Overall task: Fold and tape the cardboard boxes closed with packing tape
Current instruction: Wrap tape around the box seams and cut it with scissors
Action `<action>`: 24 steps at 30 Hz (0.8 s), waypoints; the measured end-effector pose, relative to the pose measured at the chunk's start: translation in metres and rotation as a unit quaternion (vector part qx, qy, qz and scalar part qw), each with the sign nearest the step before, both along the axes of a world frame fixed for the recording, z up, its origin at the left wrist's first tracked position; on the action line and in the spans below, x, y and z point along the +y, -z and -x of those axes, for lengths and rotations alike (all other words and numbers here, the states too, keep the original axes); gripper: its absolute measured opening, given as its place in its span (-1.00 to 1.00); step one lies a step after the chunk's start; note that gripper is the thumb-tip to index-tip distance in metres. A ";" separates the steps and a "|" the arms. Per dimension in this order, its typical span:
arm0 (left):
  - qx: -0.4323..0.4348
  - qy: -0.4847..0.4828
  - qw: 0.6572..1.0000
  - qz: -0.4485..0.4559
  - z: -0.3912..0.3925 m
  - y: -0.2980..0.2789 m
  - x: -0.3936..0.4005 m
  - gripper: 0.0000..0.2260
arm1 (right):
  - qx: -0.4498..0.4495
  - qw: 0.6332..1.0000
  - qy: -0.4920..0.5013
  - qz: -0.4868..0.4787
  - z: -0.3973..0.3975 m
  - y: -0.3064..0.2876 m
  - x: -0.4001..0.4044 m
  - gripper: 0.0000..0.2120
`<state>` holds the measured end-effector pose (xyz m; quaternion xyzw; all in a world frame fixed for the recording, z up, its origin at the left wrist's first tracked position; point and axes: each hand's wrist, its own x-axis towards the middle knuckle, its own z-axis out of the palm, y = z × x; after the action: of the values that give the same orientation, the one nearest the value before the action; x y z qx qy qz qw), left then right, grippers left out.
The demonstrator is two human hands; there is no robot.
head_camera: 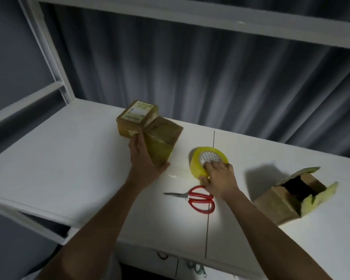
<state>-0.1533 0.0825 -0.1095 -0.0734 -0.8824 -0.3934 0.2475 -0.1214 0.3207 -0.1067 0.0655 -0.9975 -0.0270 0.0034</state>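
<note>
tape roll [207, 163]: landmark, yellow packing tape lying flat on the white table [69, 154], pale core facing up
right hand [220, 178]: on the near edge of the roll, fingertips over the core, thumb at the rim below; fingers curled round the roll, looks like a pickup grip, roll not yet lifted as far as I can tell
left hand [141, 158]: left of the roll, palm and straight fingers against the near side of the closed box [160, 138], thumb under the bottom corner; steadying more than gripping
closed box: left of the roll, tilted on an edge, flaps look down; can't see whether the seam has tape on it
labelled box [136, 118]: further left and behind the roll, touching the closed box, label on top, looks sealed
open box [291, 199]: well right of the roll, on its side, flaps splayed, dark inside; still to fold
scissors [196, 199]: red handles, just in front of the roll, blades pointing left, touching nothing
step, my read: fetch tape for the box under the left hand
do it well: set that box flat with the seam up before pulling tape, keep the left hand pressing the flaps; find the free tape end first, can't see it here; start the strip on a side wall, run it along the seam, cut with scissors
risk: tilted box can slide under one-handed pressure
</note>
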 end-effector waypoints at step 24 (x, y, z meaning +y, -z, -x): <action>-0.076 0.025 0.996 -0.040 -0.002 0.020 -0.013 0.16 | -0.030 0.998 -0.055 0.010 -0.035 -0.058 0.004 -0.59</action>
<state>-0.1511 0.0698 -0.1294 -0.0555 -0.8800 -0.4389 0.1728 -0.0867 0.3244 -0.0484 0.1209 -0.9923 -0.0143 -0.0245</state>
